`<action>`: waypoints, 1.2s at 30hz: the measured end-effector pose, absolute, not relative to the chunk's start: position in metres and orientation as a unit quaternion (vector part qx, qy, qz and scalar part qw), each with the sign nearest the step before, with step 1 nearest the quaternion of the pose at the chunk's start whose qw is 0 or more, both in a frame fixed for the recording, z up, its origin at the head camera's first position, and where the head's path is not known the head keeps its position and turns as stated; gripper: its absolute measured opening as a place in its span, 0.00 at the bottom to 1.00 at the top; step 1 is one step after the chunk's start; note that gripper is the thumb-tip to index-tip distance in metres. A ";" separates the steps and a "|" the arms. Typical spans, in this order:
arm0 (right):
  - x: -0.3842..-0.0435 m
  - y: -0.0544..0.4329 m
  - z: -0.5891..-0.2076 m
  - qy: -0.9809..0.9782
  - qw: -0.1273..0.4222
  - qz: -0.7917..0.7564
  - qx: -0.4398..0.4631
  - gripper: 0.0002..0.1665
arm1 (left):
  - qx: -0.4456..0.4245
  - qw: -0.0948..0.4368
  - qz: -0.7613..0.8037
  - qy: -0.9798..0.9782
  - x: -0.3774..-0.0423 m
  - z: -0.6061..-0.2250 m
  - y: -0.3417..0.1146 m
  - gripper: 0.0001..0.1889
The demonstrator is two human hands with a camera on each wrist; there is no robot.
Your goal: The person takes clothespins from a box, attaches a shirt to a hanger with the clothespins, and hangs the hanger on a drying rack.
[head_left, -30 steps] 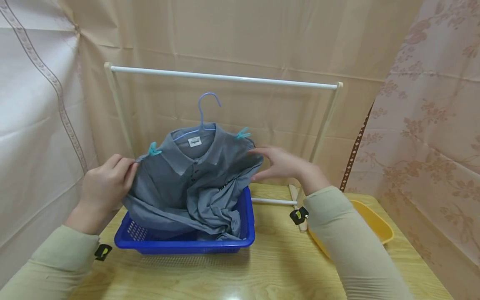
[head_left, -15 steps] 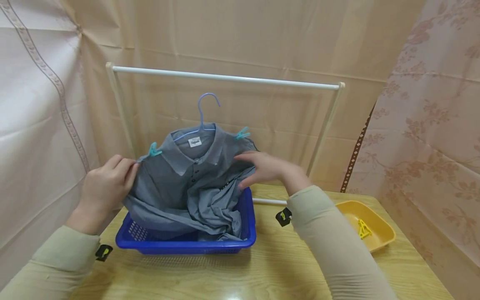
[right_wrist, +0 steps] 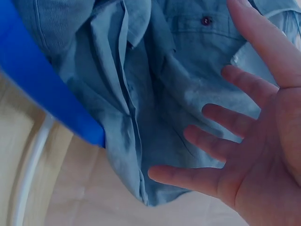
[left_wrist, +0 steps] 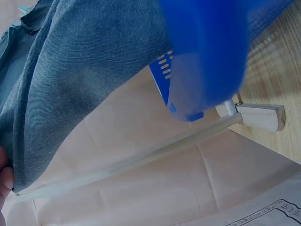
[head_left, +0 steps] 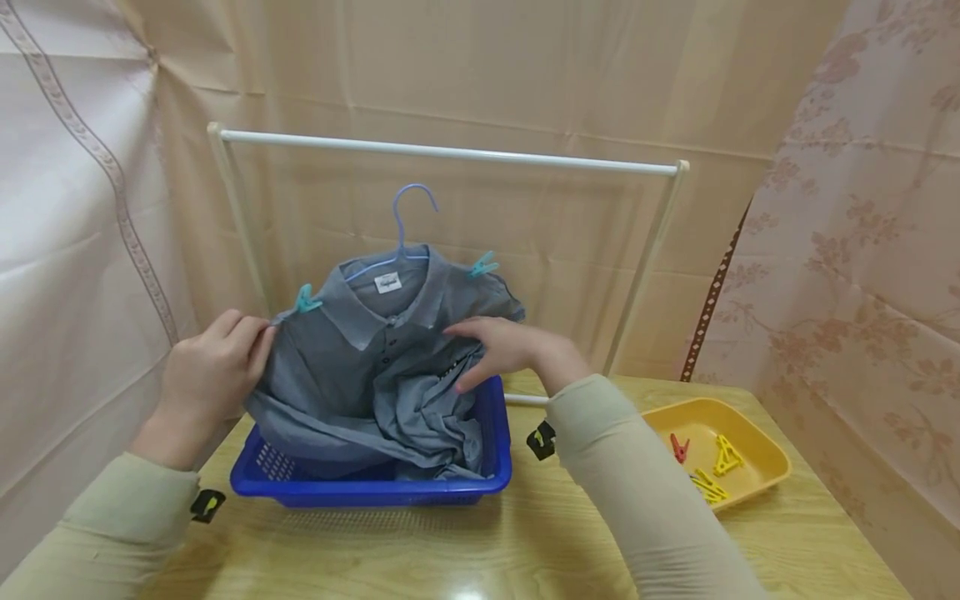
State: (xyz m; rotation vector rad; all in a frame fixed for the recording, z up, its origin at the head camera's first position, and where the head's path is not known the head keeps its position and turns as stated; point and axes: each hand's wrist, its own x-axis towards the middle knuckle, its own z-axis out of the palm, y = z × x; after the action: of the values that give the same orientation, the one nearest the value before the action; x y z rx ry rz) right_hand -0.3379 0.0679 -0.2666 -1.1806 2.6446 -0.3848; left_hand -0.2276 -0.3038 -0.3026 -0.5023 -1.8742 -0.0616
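Note:
A grey collared shirt (head_left: 322, 367) is on a blue hanger (head_left: 401, 225), its lower part bunched in a blue basket (head_left: 375, 493). One teal clothespin (head_left: 306, 299) clips it near the left shoulder, another teal clothespin (head_left: 482, 266) near the right. My left hand (head_left: 213, 362) pinches the shirt's left sleeve edge; in the left wrist view its fingertips (left_wrist: 5, 178) show at the cloth's corner. In front of the shirt's right side is my right hand (head_left: 510, 346). The right wrist view shows that hand's fingers (right_wrist: 188, 176) spread, holding nothing.
Behind the basket stands a rack with a white top bar (head_left: 450, 152) and a lower bar. To the right, a yellow tray (head_left: 750, 492) on the wooden table (head_left: 555, 533) holds a red clothespin (head_left: 679, 447) and several yellow clothespins (head_left: 726, 456). Curtains surround the table.
My right hand has moved left and slightly down from the shirt's right sleeve to in front of its chest. My left hand keeps its pinch. The tray's clothespins have come into view.

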 end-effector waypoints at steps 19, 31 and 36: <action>-0.332 0.035 -0.296 0.892 0.168 -0.135 -0.398 0.50 | -0.204 0.535 -0.029 -0.820 -0.224 -0.306 -0.309 0.12; -0.332 0.018 -0.310 0.897 0.179 -0.111 -0.388 0.47 | -0.196 0.530 -0.031 -0.825 -0.225 -0.309 -0.312 0.13; -0.332 0.012 -0.318 0.896 0.180 -0.100 -0.394 0.48 | -0.191 0.527 -0.031 -0.828 -0.224 -0.311 -0.313 0.11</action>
State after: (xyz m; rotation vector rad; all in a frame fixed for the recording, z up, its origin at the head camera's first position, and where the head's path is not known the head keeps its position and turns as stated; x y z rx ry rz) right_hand -0.3318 0.0123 -0.3179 -1.1135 2.5311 -0.2813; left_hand -0.2240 -0.3131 -0.3105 -0.4563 -1.9785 -0.0748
